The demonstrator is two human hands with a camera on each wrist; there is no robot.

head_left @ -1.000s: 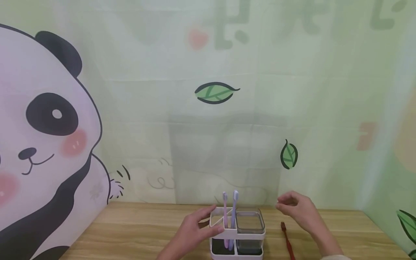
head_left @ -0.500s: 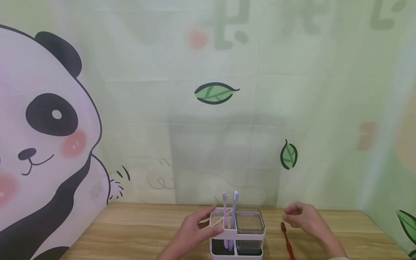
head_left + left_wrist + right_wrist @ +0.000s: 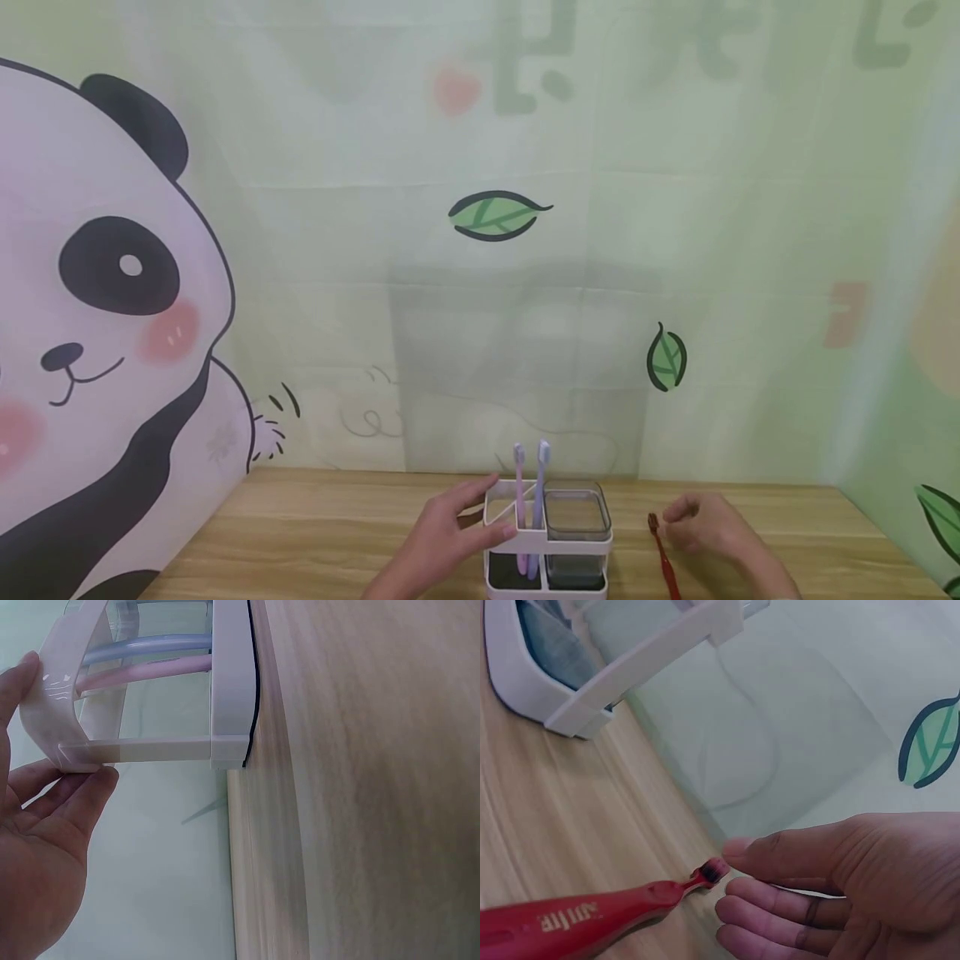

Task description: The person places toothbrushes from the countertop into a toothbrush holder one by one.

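Observation:
A white toothbrush holder (image 3: 577,546) stands on the table, with a pink toothbrush (image 3: 520,483) and a blue-purple toothbrush (image 3: 539,487) upright in one compartment. A clear square cup (image 3: 577,510) sits in its right part. My left hand (image 3: 442,533) grips the holder's upper frame at the left, thumb in front and fingers behind, as the left wrist view also shows. A red toothbrush (image 3: 663,558) lies on the table right of the holder. Beside its head hovers my right hand (image 3: 708,527), fingers loosely bent and holding nothing; in the right wrist view the thumb tip is close to the bristles.
The wood-grain table (image 3: 315,533) ends at a pale green backdrop (image 3: 330,250) printed with a panda (image 3: 112,350) and leaves. A side part of the backdrop rises at the right.
My right hand has come down from above the table to beside the red toothbrush's head. The left hand and the holder have stayed put.

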